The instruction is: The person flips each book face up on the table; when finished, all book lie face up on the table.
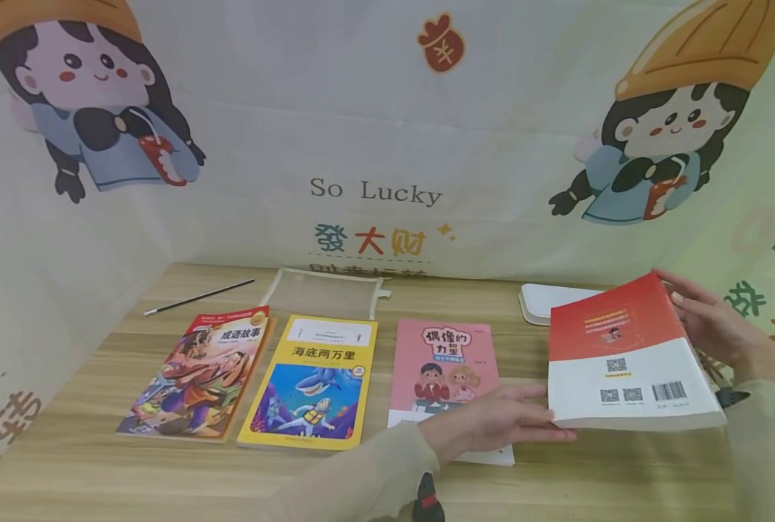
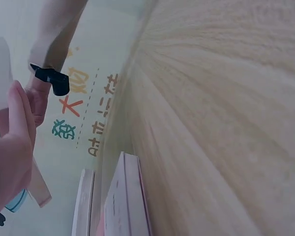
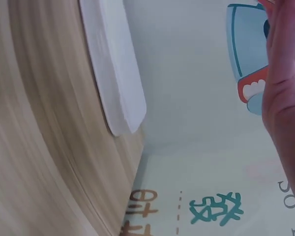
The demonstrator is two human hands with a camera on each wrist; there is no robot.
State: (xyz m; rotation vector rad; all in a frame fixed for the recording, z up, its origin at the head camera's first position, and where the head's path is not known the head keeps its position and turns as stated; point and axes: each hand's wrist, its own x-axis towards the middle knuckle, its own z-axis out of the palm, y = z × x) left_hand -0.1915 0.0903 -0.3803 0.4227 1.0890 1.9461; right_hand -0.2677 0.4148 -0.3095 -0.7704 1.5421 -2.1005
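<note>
Both hands hold a thick red-and-white book (image 1: 612, 388) above the right side of the table, its back cover with barcode and QR codes facing up. My left hand (image 1: 485, 420) grips its near left corner, with fingers reaching under the edge. At the far right edge, my right hand (image 1: 713, 319) holds the same book. Below the left wrist lies a pink book (image 1: 442, 355), partly covered by that hand and sleeve. In the left wrist view, the left hand (image 2: 12, 152) is in front of the held book's pale edge (image 2: 38, 184).
A white flat box (image 1: 557, 299) lies behind the held book, partly hidden. Leftward are a yellow book (image 1: 309, 384) with a shark cover and a red-topped storybook (image 1: 191, 377). Farther back lie a mesh pouch (image 1: 325, 291) and a thin dark stick (image 1: 198, 298). Printed cloth surrounds the table.
</note>
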